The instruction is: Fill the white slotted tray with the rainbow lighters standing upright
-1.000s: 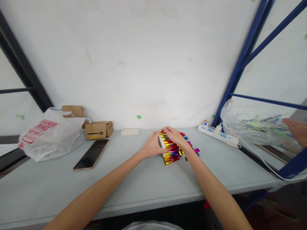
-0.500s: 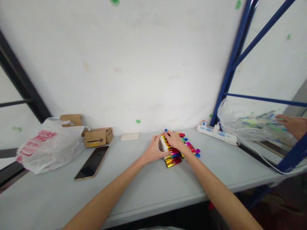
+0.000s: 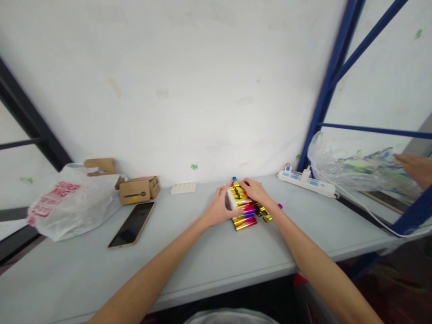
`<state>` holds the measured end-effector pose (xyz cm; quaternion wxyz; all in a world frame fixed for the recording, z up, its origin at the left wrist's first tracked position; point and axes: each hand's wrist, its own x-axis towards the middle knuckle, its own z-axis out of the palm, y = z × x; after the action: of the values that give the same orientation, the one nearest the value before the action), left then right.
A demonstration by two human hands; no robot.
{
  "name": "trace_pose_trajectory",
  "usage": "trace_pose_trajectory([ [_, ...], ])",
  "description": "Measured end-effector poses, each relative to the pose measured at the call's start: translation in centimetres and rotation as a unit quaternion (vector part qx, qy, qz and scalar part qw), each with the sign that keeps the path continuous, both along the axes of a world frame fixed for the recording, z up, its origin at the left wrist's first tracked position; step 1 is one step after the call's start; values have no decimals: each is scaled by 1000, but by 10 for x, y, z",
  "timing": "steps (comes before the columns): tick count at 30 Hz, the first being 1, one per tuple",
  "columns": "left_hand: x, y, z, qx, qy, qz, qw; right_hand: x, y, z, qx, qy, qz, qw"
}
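A bunch of shiny metallic sticks (image 3: 245, 221) in gold, red, purple and blue lies on the grey table; they look like lighters, though their details are too small to tell. A white holder (image 3: 231, 199) stands at their left end. My left hand (image 3: 219, 207) is closed around the holder, fingers over its far side and thumb at the near side. My right hand (image 3: 254, 190) bends over the far part of the bunch, its fingertips on the sticks. Under my right wrist, a few loose gold and dark pieces (image 3: 267, 218) show; others are partly hidden.
A white gridded tray (image 3: 183, 188), a cardboard box (image 3: 138, 191), a phone (image 3: 132, 225) and a white plastic bag (image 3: 72, 202) lie to the left. On the right are a power strip (image 3: 307, 182), a blue frame post (image 3: 326, 94) and another person's hand (image 3: 413, 168) by clear plastic bags.
The coloured sticks that fanned out to the right under my right forearm mostly no longer show there; gold and dark pieces show instead. My right hand has shifted slightly right; the left still holds the holder.
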<state>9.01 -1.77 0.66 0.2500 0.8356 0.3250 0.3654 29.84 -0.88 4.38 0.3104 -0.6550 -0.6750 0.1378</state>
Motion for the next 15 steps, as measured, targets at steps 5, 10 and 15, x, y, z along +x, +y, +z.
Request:
trace_pose_trajectory([
  [5,-1,-2,-1,-4,-2,5,1000,18,-5,-11,-26,121,-9,992],
  [10,-1,-2,-1,-12,-1,-1,1000,37,-8,-11,-16,126,-8,992],
  [15,-1,-3,0,-10,1,0,1000,55,-1,-8,40,0,-9,999],
])
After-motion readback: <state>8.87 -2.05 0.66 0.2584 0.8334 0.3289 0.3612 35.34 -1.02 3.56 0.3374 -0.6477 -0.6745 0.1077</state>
